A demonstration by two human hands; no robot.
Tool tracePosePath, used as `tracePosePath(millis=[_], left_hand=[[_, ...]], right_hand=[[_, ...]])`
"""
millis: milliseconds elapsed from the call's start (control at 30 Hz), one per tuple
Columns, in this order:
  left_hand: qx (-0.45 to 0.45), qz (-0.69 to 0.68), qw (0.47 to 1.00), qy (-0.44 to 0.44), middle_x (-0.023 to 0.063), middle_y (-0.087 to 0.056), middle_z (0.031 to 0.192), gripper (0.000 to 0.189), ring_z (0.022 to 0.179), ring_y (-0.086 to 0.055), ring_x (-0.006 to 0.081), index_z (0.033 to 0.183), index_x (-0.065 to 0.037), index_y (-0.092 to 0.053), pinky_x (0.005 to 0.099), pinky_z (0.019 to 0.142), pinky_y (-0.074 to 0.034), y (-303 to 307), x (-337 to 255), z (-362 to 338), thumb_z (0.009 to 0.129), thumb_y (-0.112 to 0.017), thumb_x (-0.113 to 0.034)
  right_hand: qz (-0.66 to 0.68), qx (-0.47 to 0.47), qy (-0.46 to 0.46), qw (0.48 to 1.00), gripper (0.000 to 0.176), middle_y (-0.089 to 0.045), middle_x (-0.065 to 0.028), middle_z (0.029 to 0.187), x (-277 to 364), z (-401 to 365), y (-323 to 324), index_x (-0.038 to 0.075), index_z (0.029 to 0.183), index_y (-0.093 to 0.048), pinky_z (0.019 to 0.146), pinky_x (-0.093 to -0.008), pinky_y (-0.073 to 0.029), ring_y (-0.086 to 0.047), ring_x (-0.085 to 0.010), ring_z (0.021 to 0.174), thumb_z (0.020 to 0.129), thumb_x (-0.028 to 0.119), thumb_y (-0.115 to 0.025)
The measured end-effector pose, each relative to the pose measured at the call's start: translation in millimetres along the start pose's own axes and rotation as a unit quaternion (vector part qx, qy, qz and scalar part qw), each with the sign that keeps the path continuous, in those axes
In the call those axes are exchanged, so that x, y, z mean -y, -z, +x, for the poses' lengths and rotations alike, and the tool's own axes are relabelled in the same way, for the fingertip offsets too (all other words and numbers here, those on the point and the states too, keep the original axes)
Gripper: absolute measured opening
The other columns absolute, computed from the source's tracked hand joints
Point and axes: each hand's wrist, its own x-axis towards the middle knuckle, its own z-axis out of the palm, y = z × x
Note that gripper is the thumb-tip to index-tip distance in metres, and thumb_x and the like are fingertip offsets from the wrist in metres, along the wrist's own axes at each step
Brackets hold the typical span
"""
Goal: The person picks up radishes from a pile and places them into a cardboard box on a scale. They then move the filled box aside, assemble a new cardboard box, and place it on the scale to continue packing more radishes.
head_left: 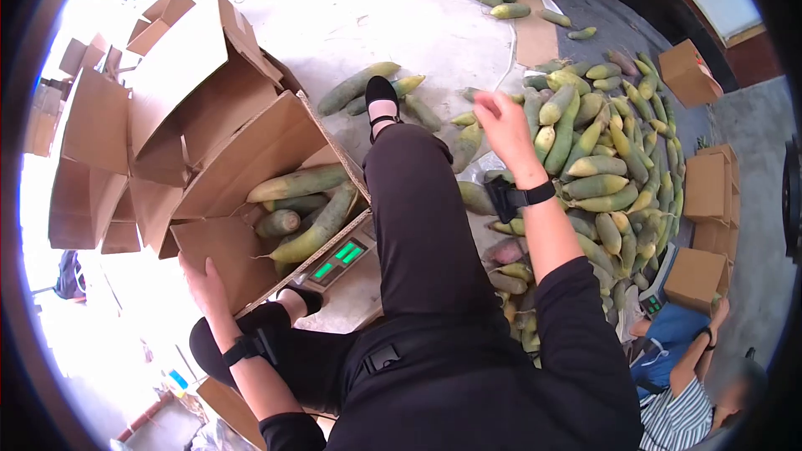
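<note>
My left hand (205,286) grips the near edge of an open cardboard box (221,255), thumb on the inner side. Inside the box lie several long green radishes (317,230), pale yellow-green at one end. A scale with a lit green display (338,260) shows beside the box, between my legs; the digits are too blurred to read. Over the left side of a big radish pile (597,167), my right hand (505,129) hovers with its fingers loosely bent and nothing visible in them.
More open cardboard boxes (188,67) stand at the left. A few loose radishes (359,88) lie on the floor by my foot. At the lower right, another person in a striped top (681,405) has a hand at a box (697,278). Further boxes (710,188) line the right side.
</note>
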Motion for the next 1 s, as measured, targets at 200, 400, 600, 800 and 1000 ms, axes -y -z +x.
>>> tracePosePath(millis=[200, 400, 600, 800, 1000], left_hand=[[-0.009, -0.021, 1.000, 0.007, 0.0230, -0.050, 0.127, 0.055, 0.116, -0.049, 0.0388, 0.137, -0.006, -0.033, 0.0431, 0.095, -0.040, 1, 7, 0, 0.086, -0.054, -0.011], [0.018, -0.094, 0.994, 0.046, 0.0226, -0.056, 0.119, 0.050, 0.109, -0.054, 0.0391, 0.132, -0.009, -0.037, 0.0433, 0.091, -0.043, 7, 1, 2, 0.085, -0.053, -0.008], [0.002, -0.076, 0.996, 0.046, 0.0239, -0.056, 0.118, 0.051, 0.109, -0.054, 0.0399, 0.134, -0.010, -0.036, 0.0441, 0.091, -0.043, 7, -10, -1, 0.085, -0.053, -0.009], [-0.020, -0.053, 0.998, 0.018, 0.0255, -0.056, 0.116, 0.052, 0.108, -0.054, 0.0416, 0.134, -0.010, -0.034, 0.0449, 0.090, -0.043, 3, -6, 3, 0.086, -0.051, -0.009], [-0.004, -0.035, 0.999, 0.032, 0.0260, -0.057, 0.113, 0.051, 0.104, -0.054, 0.0434, 0.134, -0.010, -0.033, 0.0464, 0.088, -0.043, 6, -9, 1, 0.086, -0.051, -0.008]], right_hand=[[-0.263, 0.113, -0.091, 0.954, 0.022, -0.063, -0.0195, 0.093, -180, -59, -13, 0.005, 0.095, -0.062, 0.082, -0.0426, -0.047, -0.058, -0.0369, 0.092, 0.076, 0.016, -0.061], [-0.367, 0.219, -0.213, 0.878, 0.040, -0.055, -0.0150, 0.114, -201, -110, -39, 0.010, 0.113, -0.054, 0.087, -0.0459, -0.045, -0.052, -0.0341, 0.108, 0.073, 0.013, -0.063], [-0.469, 0.238, -0.211, 0.824, 0.039, -0.051, -0.0074, 0.110, -185, -123, -69, 0.018, 0.118, -0.052, 0.083, -0.0473, -0.045, -0.049, -0.0277, 0.110, 0.080, 0.016, -0.058], [-0.377, 0.163, -0.084, 0.908, 0.018, -0.054, -0.0015, 0.106, -283, -176, -123, 0.020, 0.102, -0.058, 0.078, -0.0475, -0.044, -0.050, -0.0207, 0.106, 0.088, 0.022, -0.047], [-0.547, 0.296, -0.111, 0.775, 0.025, -0.054, -0.0007, 0.108, -290, -178, -118, 0.024, 0.107, -0.059, 0.078, -0.0515, -0.042, -0.049, -0.0198, 0.107, 0.088, 0.030, -0.045]])
